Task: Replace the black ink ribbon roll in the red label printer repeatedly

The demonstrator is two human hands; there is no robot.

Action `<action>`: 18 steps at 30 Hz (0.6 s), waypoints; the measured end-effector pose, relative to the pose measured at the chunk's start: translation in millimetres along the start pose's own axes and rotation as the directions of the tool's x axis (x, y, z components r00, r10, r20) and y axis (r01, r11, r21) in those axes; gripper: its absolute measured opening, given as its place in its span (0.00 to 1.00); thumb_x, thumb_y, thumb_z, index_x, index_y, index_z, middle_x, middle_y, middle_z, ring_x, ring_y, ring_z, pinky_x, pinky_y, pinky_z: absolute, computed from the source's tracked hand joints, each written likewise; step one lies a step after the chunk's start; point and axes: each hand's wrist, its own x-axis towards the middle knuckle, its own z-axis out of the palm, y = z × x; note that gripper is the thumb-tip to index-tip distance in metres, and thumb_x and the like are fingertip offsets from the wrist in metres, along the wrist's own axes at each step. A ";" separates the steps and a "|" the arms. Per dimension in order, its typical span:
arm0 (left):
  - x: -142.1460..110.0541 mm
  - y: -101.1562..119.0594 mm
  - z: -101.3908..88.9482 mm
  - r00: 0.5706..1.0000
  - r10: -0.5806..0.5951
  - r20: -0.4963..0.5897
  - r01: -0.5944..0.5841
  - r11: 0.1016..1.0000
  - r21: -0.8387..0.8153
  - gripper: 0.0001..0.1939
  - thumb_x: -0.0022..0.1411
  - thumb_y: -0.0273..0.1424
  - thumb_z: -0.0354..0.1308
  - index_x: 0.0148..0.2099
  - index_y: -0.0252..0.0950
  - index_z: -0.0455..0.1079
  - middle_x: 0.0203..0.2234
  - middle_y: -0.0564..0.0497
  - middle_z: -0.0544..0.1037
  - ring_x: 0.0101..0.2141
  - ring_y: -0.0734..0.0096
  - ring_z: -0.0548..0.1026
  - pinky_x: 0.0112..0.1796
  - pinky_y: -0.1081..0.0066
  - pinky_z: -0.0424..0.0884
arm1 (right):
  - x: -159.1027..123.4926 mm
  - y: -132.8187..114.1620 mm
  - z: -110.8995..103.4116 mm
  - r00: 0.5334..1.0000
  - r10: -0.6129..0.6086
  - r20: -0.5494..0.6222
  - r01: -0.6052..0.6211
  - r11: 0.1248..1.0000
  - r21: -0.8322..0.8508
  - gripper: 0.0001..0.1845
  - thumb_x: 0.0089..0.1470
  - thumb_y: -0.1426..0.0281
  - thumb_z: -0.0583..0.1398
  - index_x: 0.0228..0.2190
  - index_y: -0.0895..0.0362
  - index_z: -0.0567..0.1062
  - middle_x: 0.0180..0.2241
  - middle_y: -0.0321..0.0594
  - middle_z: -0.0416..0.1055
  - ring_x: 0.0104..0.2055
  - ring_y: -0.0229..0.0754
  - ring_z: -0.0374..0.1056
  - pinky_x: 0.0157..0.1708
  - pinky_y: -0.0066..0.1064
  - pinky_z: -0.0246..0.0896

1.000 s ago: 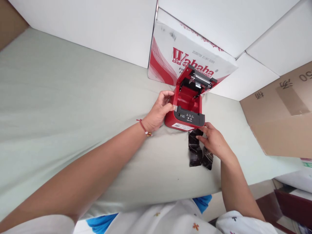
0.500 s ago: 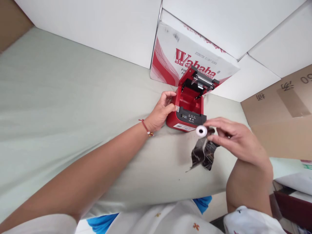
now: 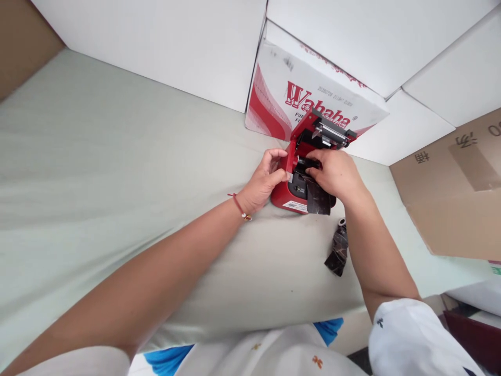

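Note:
A small red label printer point(image 3: 279, 198) stands on the cloth with its lid point(image 3: 303, 124) raised. My left hand point(image 3: 264, 180) grips the printer's left side, thumb at the front corner and fingers along the wall. Inside the open bay, my right hand point(image 3: 336, 169) is closed on a dark paper roll point(image 3: 306, 165). The roll's loose dark strip point(image 3: 318, 198) hangs over the printer's front panel. A second dark roll point(image 3: 340, 240), with a white core and a loose tail, lies on the cloth beside my right forearm.
Behind the printer stands a white and red Wahaba-like printed carton point(image 3: 274, 99) against white panels point(image 3: 176, 47). A brown cardboard box point(image 3: 450, 193) sits at the right. Pale green cloth point(image 3: 156, 141) covers the surface.
My right hand has lifted one roll from in front of the printer and carried it up and left into the bay. The other roll remains on the cloth. My left hand keeps its hold.

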 end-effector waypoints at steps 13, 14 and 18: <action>-0.2 0.7 1.1 1.000 0.009 -0.006 -0.009 1.000 -0.004 0.27 0.51 0.32 0.67 0.53 0.46 0.64 0.52 0.54 0.74 0.57 0.64 0.72 0.57 0.66 0.71 | -23.0 8.6 0.2 0.985 -0.066 -0.161 0.111 0.949 0.295 0.18 0.69 0.65 0.61 0.56 0.55 0.84 0.54 0.48 0.86 0.52 0.55 0.82 0.55 0.46 0.73; 0.4 -0.1 0.9 1.000 0.009 -0.004 -0.009 1.000 -0.004 0.27 0.51 0.32 0.67 0.53 0.45 0.64 0.52 0.53 0.74 0.57 0.64 0.72 0.57 0.66 0.71 | -35.5 10.6 1.1 0.970 -0.089 -0.228 0.164 0.927 0.336 0.17 0.71 0.65 0.61 0.53 0.54 0.85 0.52 0.47 0.86 0.52 0.53 0.82 0.55 0.45 0.74; 2.3 -4.7 -1.2 1.000 0.022 -0.001 -0.022 1.000 0.014 0.27 0.53 0.34 0.68 0.54 0.45 0.64 0.52 0.53 0.74 0.57 0.63 0.73 0.58 0.65 0.72 | -88.5 12.5 16.5 0.826 -0.248 -0.506 0.444 0.840 0.313 0.12 0.73 0.67 0.62 0.51 0.52 0.85 0.52 0.46 0.87 0.55 0.51 0.82 0.58 0.47 0.76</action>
